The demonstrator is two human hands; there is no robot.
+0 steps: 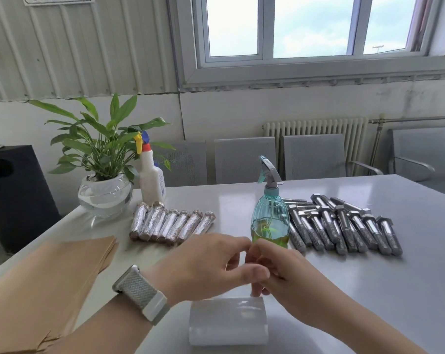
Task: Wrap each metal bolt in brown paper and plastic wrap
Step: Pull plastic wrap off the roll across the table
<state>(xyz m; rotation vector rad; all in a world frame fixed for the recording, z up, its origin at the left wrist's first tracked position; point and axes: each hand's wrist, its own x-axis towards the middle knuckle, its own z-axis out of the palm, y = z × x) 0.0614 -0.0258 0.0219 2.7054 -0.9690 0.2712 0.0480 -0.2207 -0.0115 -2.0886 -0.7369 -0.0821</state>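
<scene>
1. The left hand (203,264) and right hand (287,277) are met fingertip to fingertip above the plastic wrap roll (227,320); whether anything is pinched cannot be told
2. Bare bolts (344,226) are piled at two o'clock, wrapped bolts (170,224) at eleven
3. Brown paper (63,267) is stacked at nine o'clock

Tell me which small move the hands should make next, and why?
Probably reach right for one bare bolt: both hands meet above the plastic wrap roll and seem to hold nothing, the brown paper lies ready, and several wrapped bolts are already finished.
</scene>
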